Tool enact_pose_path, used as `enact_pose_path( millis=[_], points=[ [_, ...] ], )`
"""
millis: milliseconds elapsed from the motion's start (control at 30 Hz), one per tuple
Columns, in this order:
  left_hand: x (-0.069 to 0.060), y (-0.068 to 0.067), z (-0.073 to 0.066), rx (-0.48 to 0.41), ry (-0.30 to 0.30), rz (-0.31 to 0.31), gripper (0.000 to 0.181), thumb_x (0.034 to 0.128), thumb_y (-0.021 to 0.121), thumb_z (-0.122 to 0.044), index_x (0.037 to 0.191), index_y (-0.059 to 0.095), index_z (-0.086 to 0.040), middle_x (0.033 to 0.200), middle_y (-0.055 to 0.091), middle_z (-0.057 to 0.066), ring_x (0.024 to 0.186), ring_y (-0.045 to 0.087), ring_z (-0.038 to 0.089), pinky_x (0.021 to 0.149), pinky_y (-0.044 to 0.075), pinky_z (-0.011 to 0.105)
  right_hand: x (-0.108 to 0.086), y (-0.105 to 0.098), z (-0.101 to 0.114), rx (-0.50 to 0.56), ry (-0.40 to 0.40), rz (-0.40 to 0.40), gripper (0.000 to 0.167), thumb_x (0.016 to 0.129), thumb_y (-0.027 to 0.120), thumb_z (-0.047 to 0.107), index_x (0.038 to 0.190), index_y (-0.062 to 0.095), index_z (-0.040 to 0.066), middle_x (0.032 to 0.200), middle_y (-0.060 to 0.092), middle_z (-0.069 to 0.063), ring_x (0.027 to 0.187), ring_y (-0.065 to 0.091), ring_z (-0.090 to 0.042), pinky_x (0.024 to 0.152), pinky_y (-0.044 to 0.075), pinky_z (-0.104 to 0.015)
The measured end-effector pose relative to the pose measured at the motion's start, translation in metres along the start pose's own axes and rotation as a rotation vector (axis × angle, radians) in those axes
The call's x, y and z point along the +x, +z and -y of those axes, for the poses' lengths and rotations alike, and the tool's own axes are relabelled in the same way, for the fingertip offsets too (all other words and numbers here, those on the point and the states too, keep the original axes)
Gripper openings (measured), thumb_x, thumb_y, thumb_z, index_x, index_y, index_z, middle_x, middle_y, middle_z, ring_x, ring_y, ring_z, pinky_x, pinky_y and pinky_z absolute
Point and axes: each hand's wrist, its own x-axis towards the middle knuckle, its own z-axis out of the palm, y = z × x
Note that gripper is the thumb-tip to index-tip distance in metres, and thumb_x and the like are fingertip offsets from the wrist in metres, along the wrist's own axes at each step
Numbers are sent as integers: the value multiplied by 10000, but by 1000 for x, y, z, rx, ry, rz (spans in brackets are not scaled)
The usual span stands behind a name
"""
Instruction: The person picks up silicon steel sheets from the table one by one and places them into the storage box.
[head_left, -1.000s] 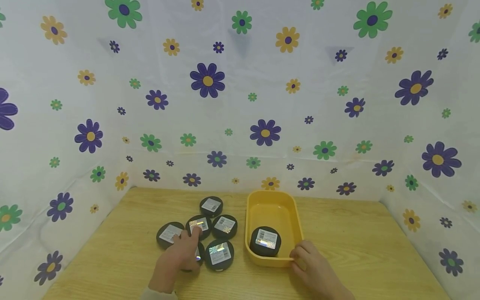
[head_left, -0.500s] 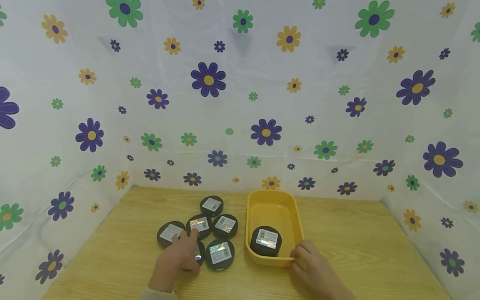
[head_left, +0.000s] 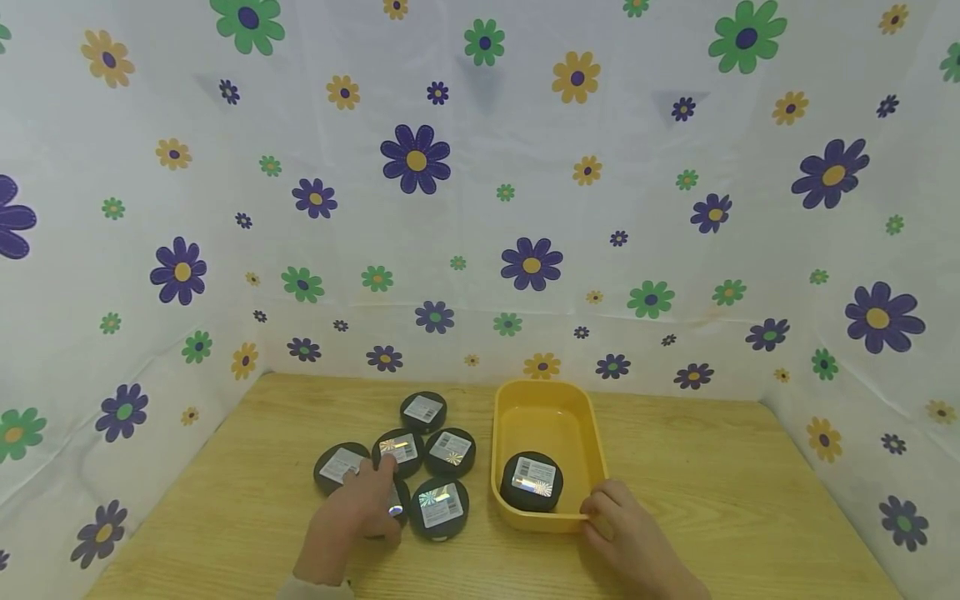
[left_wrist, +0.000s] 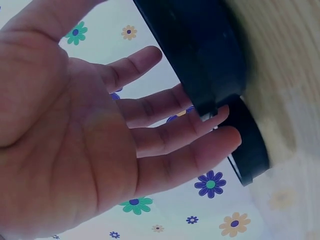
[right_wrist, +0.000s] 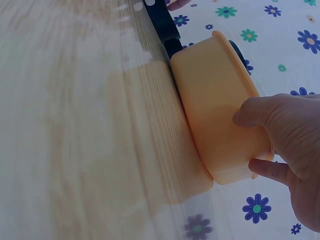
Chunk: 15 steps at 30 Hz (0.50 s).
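My left hand [head_left: 351, 510] spans a black round container [head_left: 402, 507] in the front of a group, thumb on its near side and fingers toward its far side. The left wrist view shows this container's dark side wall [left_wrist: 200, 55] up close, the fingers reaching along and behind it; the thumb's tip is out of frame. My right hand [head_left: 628, 533] pinches the front right corner of a yellow plastic tray [head_left: 547, 523]. One black round container [head_left: 517, 500] with a silvery label lies inside the tray, at its near end.
Around the left hand lie several more labelled containers: one at left [head_left: 330, 483], one at the back [head_left: 422, 421], one beside the tray [head_left: 439, 525]. They rest on a wooden table [head_left: 720, 500]. A flower-patterned white sheet [head_left: 480, 225] encloses the back and sides.
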Motion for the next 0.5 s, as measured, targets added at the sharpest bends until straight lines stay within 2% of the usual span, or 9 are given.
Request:
enact_pose_path(
  millis=[167, 333, 500],
  points=[
    [-3, -5, -5, 9, 5, -16, 873, 543, 909, -166, 1259, 428, -32, 1140, 477, 303, 1039, 500, 482, 830, 489, 629, -1, 0, -1, -8, 3, 5, 328, 674, 863, 49, 839, 621, 196, 921, 520, 130, 846, 490, -28, 785, 410, -110],
    [-8, -11, -7, 11, 19, -31, 875, 550, 872, -206, 1277, 415, -37, 1120, 475, 291, 1023, 492, 484, 798, 485, 629, -1, -1, 0, -9, 32, 31, 322, 689, 864, 60, 848, 628, 210, 923, 518, 141, 852, 491, -23, 765, 471, -162],
    [-11, -16, -8, 13, 58, -61, 890, 590, 789, -214, 1367, 397, -30, 1248, 457, 351, 1127, 480, 538, 826, 481, 647, -1, -2, 1, -9, 79, 67, 315, 712, 864, 82, 859, 631, 235, 922, 506, 165, 858, 485, -13, 760, 513, -204]
  ],
)
